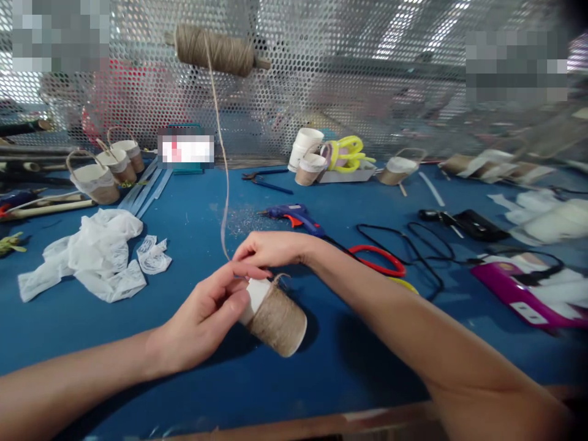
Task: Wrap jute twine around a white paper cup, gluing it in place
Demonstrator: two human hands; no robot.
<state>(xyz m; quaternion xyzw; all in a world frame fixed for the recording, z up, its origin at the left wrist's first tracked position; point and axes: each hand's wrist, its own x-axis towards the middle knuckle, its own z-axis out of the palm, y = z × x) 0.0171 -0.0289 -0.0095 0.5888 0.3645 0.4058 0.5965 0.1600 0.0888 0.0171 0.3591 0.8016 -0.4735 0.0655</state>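
A paper cup (274, 315), mostly wrapped in brown twine with a white band left bare at its rim end, lies on its side on the blue table (193, 343). My left hand (206, 315) grips the cup's white end with fingers closed around it. My right hand (271, 248) reaches across above it and pinches the twine strand (223, 202). The strand runs up to a twine spool (215, 49) hung on the perforated metal screen.
A blue glue gun (296, 217) lies just behind my hands, with black and red cables (381, 263) to the right. Crumpled white plastic (94, 254) sits at left. Finished twine-wrapped cup baskets (98, 180) stand at back left; cups, scissors and a magenta box (523, 294) lie right.
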